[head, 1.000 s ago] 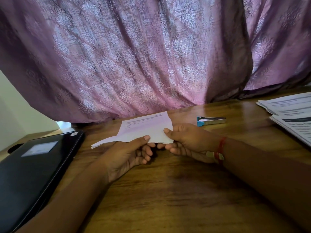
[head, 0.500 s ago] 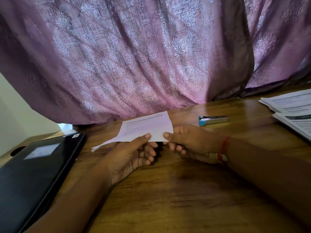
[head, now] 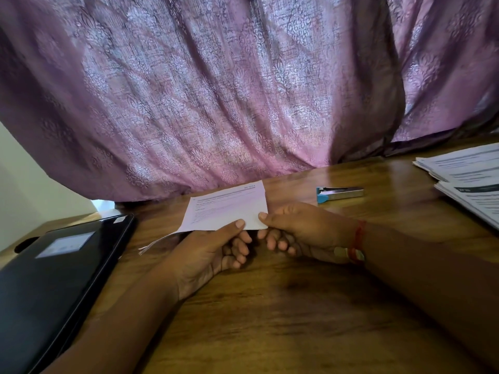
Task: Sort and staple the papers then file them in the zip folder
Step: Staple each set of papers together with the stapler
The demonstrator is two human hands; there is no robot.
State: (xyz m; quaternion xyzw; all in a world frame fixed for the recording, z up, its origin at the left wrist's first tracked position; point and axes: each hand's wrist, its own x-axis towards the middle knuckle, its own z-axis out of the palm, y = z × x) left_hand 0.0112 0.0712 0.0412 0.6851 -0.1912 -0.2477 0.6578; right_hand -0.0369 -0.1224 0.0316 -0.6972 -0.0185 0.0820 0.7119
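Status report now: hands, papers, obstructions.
Both hands, left and right, pinch the paper stack. Stapler untouched on table. Zip folder left, shut. Nothing obstructing.

My two hands, left (head: 210, 249) and right (head: 302, 230); one held sheaf of papers (head: 226, 209); two paper stacks (head: 459, 164) (head: 475, 201); one stapler (head: 339, 193); one black zip folder (head: 54, 271); one curtain (head: 216, 90).

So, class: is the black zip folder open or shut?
Shut. The black zip folder lies flat on the table, cover down, no papers showing inside.
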